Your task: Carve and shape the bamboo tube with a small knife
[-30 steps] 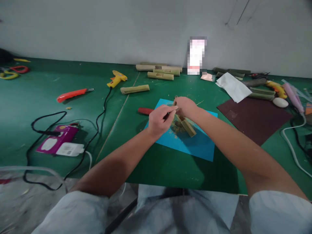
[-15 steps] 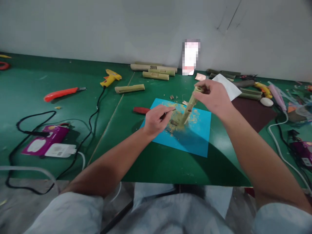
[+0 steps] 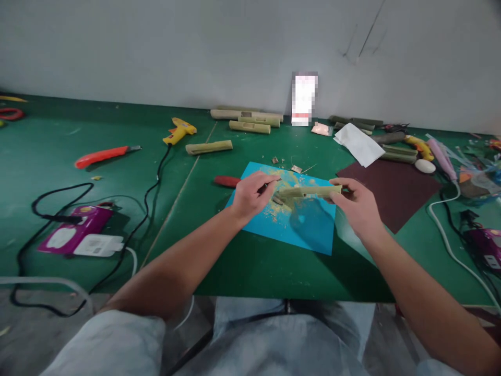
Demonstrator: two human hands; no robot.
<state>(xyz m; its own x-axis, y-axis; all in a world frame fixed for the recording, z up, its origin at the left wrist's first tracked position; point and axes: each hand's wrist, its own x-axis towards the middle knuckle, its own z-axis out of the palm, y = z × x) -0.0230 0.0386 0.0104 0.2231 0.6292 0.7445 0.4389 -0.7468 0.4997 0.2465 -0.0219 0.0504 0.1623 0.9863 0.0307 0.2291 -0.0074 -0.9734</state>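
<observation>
My right hand grips the right end of a bamboo piece, which lies level above the blue sheet. A small hole shows in its side. My left hand is closed, thumb and fingers pinched on a small thin dark piece that I cannot name, close to the bamboo's left end. Yellowish dust and crumbs are scattered over the blue sheet. A red handle sticks out behind my left hand; its other end is hidden.
Several cut bamboo pieces lie along the wall, near a propped phone. To the left are a yellow glue gun, a red knife and a purple power strip with cables. A brown sheet and white paper lie right.
My right hand has come down and tipped the bamboo from steeply upright to level, its top end swinging right. My left hand has stayed almost in place, still pinched.
</observation>
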